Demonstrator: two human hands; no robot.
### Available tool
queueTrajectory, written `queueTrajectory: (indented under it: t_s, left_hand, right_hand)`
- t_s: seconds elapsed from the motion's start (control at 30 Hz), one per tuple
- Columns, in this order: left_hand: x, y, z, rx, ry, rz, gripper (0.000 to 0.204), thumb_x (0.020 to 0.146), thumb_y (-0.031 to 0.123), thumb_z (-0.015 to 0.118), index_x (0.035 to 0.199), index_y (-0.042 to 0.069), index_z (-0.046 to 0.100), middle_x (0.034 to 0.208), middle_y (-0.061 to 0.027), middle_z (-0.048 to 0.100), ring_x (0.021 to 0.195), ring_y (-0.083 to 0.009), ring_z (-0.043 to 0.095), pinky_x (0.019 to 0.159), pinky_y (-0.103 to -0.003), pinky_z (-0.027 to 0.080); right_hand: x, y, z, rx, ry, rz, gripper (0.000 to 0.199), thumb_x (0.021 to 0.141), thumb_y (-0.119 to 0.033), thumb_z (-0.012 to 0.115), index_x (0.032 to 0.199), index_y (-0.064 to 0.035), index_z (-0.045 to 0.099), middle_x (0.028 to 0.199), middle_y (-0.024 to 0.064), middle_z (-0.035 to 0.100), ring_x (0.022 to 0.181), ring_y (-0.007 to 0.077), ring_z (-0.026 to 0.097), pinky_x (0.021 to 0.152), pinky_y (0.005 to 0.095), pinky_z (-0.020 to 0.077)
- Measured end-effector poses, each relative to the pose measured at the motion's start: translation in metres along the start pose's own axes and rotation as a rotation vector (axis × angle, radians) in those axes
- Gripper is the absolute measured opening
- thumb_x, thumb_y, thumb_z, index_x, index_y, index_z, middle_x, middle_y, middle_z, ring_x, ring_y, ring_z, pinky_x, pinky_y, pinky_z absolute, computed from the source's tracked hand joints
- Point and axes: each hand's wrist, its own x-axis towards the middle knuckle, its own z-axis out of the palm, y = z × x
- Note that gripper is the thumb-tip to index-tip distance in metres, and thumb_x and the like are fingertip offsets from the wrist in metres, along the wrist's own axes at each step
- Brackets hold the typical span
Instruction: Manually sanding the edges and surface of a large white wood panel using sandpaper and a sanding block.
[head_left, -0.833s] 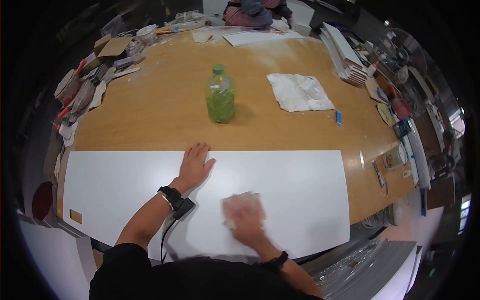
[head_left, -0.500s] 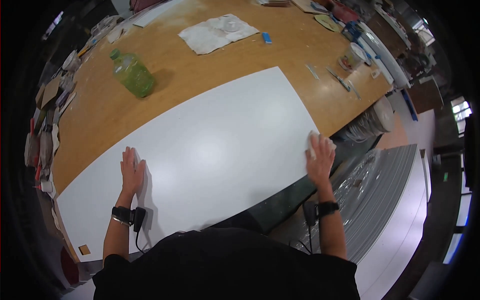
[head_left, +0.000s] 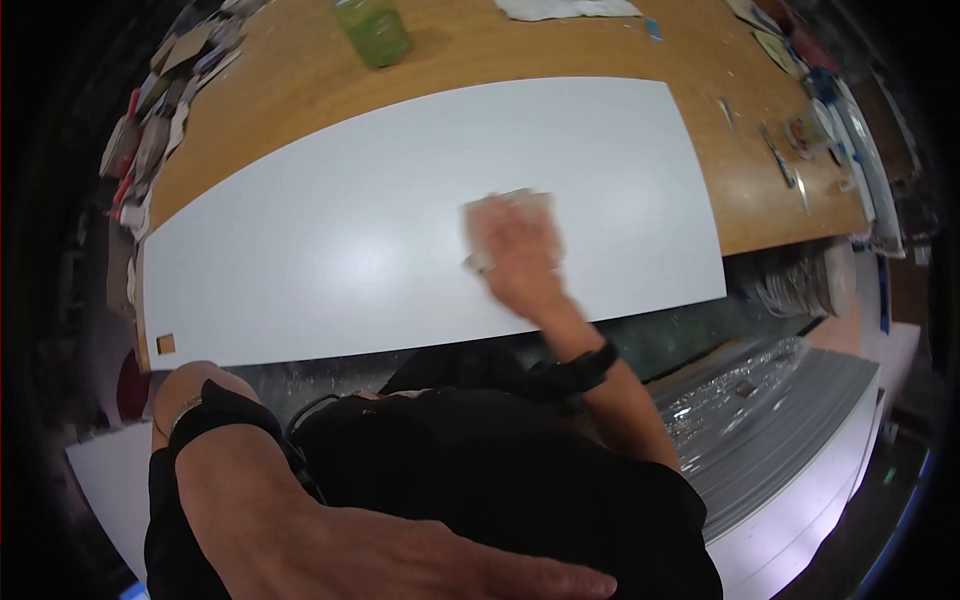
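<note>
A large white panel (head_left: 330, 220) lies flat on the wooden table, with a small square cutout at its near left corner. On the middle-right of the panel my right hand (head_left: 522, 262) presses a beige cloth (head_left: 545, 205) against the surface. Motion blurs its fingers. My left hand (head_left: 430, 560) is raised close to the camera at the lower edge, off the panel. One finger stretches out to the right; the others are partly cut off, and I see nothing held.
A green bottle (head_left: 372, 35) stands beyond the panel. Pliers-like tools (head_left: 778, 158) and a clear tub (head_left: 810, 130) lie at the right of the wooden table (head_left: 790, 215). Plastic-wrapped grey sheets (head_left: 770, 420) are stacked at lower right. Assorted items line the left edge.
My right hand has moved left from the panel's right edge onto its surface with the cloth. My left hand has lifted off the panel toward the camera. The view has shifted.
</note>
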Motion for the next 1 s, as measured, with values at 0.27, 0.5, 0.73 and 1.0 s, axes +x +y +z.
queueTrajectory:
  t_s: [0.27, 0.5, 0.73, 1.0]
  left_hand:
    - [-0.029, 0.045, -0.022, 0.137, 0.479, -0.168, 0.027, 0.087, 0.014, 0.055, 0.107, -0.003, 0.063, 0.079, -0.0131, 0.068, 0.067, -0.0193, 0.068, 0.06, -0.028, 0.056]
    - [-0.113, 0.077, -0.074, 0.137, 0.564, -0.089, 0.032, 0.087, 0.013, 0.056, 0.115, -0.002, 0.058, 0.081, -0.0128, 0.069, 0.07, -0.0245, 0.068, 0.067, -0.032, 0.056]
    - [-0.275, 0.101, -0.256, 0.169, 0.283, -0.743, 0.044, 0.088, 0.012, 0.046, 0.127, -0.008, 0.043, 0.117, -0.0245, 0.056, 0.116, -0.0304, 0.052, 0.101, -0.039, 0.038]
    - [-0.647, 0.101, -0.375, 1.45, 1.124, -1.387, 0.048, 0.084, 0.019, 0.056, 0.123, -0.007, 0.046, 0.12, -0.0279, 0.05, 0.113, -0.039, 0.048, 0.098, -0.041, 0.037]
  right_hand:
    - [0.041, 0.211, -0.064, -0.596, 0.045, 0.685, 0.058, 0.09, -0.044, 0.04, 0.136, -0.0091, 0.034, 0.142, 0.0162, 0.032, 0.13, 0.0328, 0.03, 0.105, 0.0522, 0.0205]
    - [0.191, 0.031, 0.076, -0.502, -0.106, 0.245, 0.058, 0.09, -0.042, 0.041, 0.134, -0.0037, 0.039, 0.137, 0.016, 0.04, 0.13, 0.0302, 0.032, 0.106, 0.048, 0.022]
    - [0.196, -0.335, 0.257, 0.404, -0.329, -0.452, 0.049, 0.082, -0.019, 0.052, 0.126, -0.0001, 0.044, 0.136, 0.0189, 0.04, 0.13, 0.032, 0.031, 0.111, 0.0474, 0.0152]
    - [0.177, -0.318, 0.219, -0.032, -0.268, -0.382, 0.056, 0.081, -0.022, 0.058, 0.133, -0.0072, 0.042, 0.132, 0.0159, 0.044, 0.128, 0.0331, 0.032, 0.109, 0.0495, 0.0161]
